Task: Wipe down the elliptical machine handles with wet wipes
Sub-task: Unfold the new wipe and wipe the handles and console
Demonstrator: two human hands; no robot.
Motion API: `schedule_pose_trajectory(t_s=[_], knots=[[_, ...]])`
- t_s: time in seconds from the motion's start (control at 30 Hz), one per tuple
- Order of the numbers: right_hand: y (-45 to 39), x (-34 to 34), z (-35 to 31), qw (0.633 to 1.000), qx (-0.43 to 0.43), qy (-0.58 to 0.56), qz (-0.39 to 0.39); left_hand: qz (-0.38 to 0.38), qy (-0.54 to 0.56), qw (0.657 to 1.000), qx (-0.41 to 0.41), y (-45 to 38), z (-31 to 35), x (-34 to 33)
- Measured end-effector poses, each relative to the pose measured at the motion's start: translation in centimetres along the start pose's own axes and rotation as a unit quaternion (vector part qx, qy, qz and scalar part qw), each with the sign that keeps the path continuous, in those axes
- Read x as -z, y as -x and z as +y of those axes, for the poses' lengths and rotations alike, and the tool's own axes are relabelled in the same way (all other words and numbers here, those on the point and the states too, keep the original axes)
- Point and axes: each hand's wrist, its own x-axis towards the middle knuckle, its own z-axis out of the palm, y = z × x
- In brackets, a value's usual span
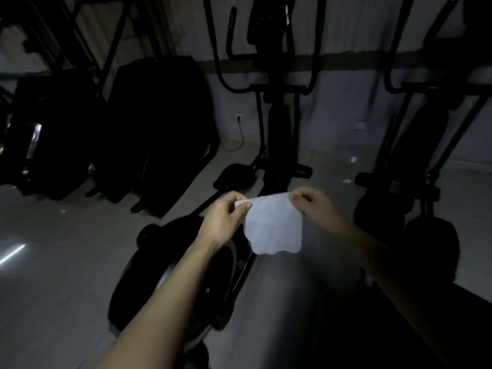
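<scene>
A white wet wipe (274,225) hangs spread out in front of me, held by its two top corners. My left hand (226,217) pinches the left corner and my right hand (314,206) pinches the right corner. Straight ahead stands a black elliptical machine (277,121). Its curved left handle (221,62) and right handle (315,49) rise at the top of the view, well beyond my hands. The room is dim and the machine's details are hard to make out.
A second elliptical (415,145) stands to the right, and dark bulky machines (149,123) fill the left. A black flywheel housing (183,270) lies under my left forearm. Grey floor (53,275) spreads to the left; a cord hangs from a wall socket (239,118).
</scene>
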Motion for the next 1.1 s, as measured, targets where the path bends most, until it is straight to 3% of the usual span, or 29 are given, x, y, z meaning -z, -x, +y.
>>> schedule_pose_trajectory(t_s=[0.2,0.43,0.63,0.9,1.1], knots=[[-6.0,1.6,-2.8,0.997,0.015,0.003,0.073,-0.039,-0.001,0.997,-0.065,-9.5,0.9,2.1],[-9.4,8.0,-3.8,0.987,-0.013,0.071,0.143,-0.086,0.065,0.984,-0.141,-18.7,4.4,-1.0],[-13.1,16.0,-1.2,0.977,-0.02,0.092,0.191,-0.132,0.079,0.97,-0.186,-27.4,7.9,-7.2],[-21.4,30.2,3.3,0.959,-0.015,0.139,0.248,-0.116,0.083,0.963,-0.227,-40.9,16.6,-17.0],[-27.4,39.1,5.2,0.949,-0.034,0.111,0.292,-0.118,0.092,0.955,-0.254,-50.1,22.5,-22.7]])
